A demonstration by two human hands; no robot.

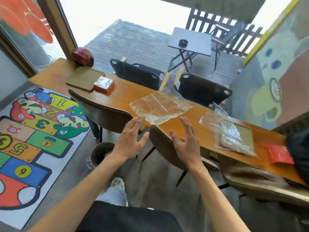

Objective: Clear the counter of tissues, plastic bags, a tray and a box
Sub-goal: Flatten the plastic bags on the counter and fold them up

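A long wooden counter (127, 96) runs from far left to near right. A clear plastic bag (158, 106) lies flat at its middle, just beyond my fingertips. My left hand (130, 139) and my right hand (185, 141) hover side by side below the bag, fingers spread, holding nothing. A second crumpled plastic bag (225, 129) lies over a wooden tray (245, 136) to the right. At the far left sit another wooden tray (83, 77) and an orange box (104, 84) wrapped in shiny film. A red packet (280, 154) lies at the right end.
Brown chairs (107, 113) are tucked in on my side, black chairs (138, 72) on the far side. A bin (102, 153) stands on the floor under my left wrist. A red helmet (82, 56) rests at the counter's far end. A colourful rug (33, 128) covers the floor at left.
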